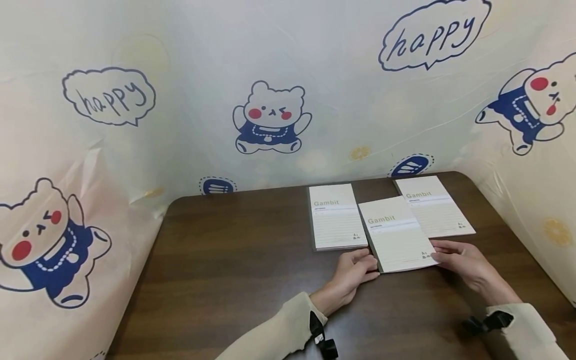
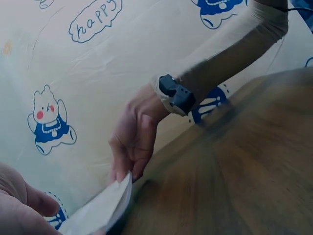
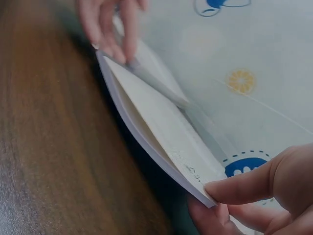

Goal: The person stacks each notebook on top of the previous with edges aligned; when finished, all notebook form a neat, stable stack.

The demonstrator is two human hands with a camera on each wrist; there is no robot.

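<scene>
Three white notepads printed "Gambit" lie toward the right of the table in the head view. The front notepad [image 1: 398, 237] is between both hands, its near edge lifted off the table in the right wrist view. My right hand [image 1: 465, 265] pinches its near right corner, thumb [image 3: 244, 188] on top and fingers beneath. At the near left corner, my left hand [image 1: 348, 277] holds the edge with bent fingers; its exact grip is partly hidden. The left notepad [image 1: 337, 220] lies just beyond the left hand. Behind the front one is the right notepad [image 1: 438, 210], partly overlapped.
The brown wooden table [image 1: 225, 260] has a rounded back edge against a pale cartoon-printed sheet [image 1: 193, 75], which also rises at both sides. A black camera strap [image 1: 317, 327] sits on the left wrist, another [image 1: 490, 320] on the right.
</scene>
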